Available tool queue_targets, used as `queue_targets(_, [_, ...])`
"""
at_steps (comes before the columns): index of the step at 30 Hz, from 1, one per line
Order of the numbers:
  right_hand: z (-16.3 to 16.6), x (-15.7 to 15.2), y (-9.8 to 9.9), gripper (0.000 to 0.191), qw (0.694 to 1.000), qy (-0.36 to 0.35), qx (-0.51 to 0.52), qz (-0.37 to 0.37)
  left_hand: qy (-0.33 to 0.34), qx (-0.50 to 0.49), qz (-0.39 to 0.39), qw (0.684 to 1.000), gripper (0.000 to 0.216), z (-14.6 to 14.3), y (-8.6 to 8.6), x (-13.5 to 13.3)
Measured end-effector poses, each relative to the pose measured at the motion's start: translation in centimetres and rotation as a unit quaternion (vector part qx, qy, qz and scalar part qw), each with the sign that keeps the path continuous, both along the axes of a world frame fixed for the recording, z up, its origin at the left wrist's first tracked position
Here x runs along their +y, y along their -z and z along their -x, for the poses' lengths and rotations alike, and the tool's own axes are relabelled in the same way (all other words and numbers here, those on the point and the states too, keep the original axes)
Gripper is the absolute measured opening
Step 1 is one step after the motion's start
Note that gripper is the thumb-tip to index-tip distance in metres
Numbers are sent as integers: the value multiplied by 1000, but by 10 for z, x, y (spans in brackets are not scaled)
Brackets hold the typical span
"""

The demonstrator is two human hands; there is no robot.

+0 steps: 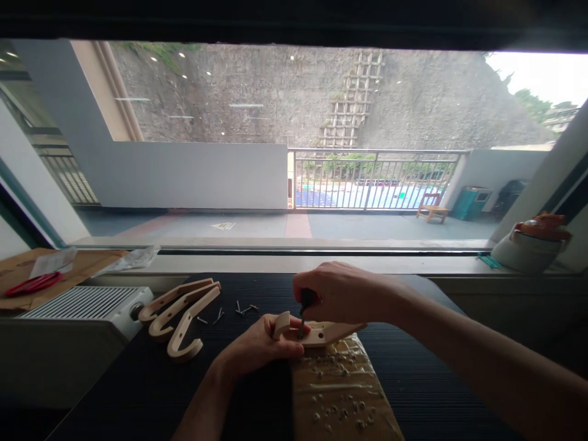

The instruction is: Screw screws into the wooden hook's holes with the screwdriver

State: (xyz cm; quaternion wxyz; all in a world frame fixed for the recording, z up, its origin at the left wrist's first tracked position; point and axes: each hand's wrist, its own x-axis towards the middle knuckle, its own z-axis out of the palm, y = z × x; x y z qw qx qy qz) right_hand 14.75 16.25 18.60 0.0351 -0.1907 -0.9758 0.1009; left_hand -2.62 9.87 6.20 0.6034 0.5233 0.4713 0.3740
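Note:
My left hand (260, 346) grips the curved end of a wooden hook piece (321, 332) that lies across the top of a tape-wrapped wooden block (342, 392). My right hand (337, 294) is closed around a dark-handled screwdriver (305, 304), held upright with its tip down on the hook piece. The block's top is pocked with several small holes or chips. Both hands work over a black ribbed mat (413, 367).
Three more wooden hooks (181, 309) lie to the left on the mat, with several loose screws (239, 309) beside them. A white radiator (78, 306) stands at left, cardboard with a red tool (32, 283) behind it, plastic bags (131, 258) and a white object (528, 245) on the sill.

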Motion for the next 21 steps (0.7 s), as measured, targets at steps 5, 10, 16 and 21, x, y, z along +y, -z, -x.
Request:
queue_targets(5, [4, -1, -4, 12, 998, -29, -47, -30, -2, -3, -11, 1000, 34, 2, 2, 1])
queue_targets(10, [8, 7, 0, 14, 998, -18, -51, 15, 11, -16, -13, 1000, 35, 4, 8, 2])
queue_targets(16, [9, 16, -2, 26, 996, 18, -68, 53, 20, -9, -23, 1000, 36, 5, 12, 3])
queue_targets(21, [7, 11, -3, 17, 997, 8, -69, 15, 18, -1, -21, 1000, 36, 3, 8, 3])
